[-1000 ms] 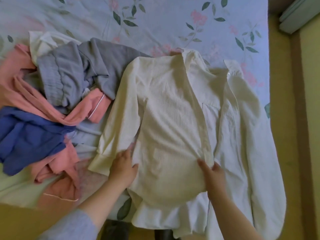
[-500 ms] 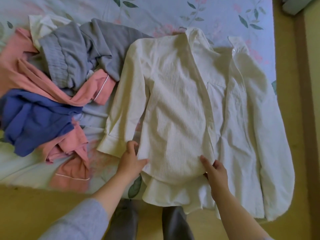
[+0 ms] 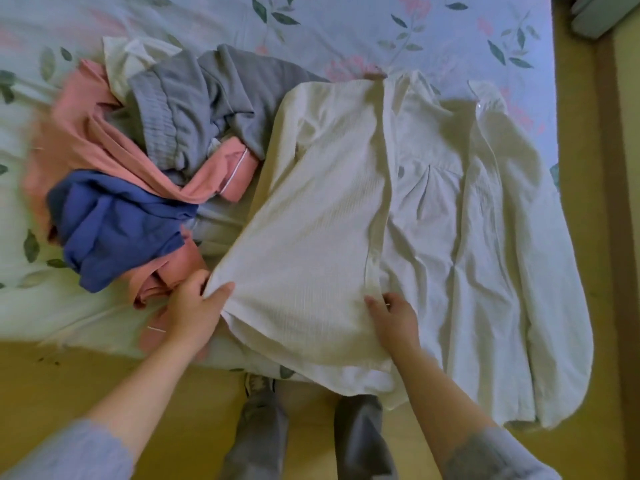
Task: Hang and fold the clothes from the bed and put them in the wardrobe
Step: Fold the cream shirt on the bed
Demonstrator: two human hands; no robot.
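- On the floral bedsheet — white shirt beside heaped clothes.
- Left hand pinches shirt's folded edge; right hand rests on its placket, grip unclear.

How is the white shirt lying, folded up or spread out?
Partly folded: one side of the white shirt is turned over its middle; the other sleeve lies spread.

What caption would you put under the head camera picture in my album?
Left hand grips a white shirt's edge, right hand on its front, beside a clothes pile on a flowery bed.
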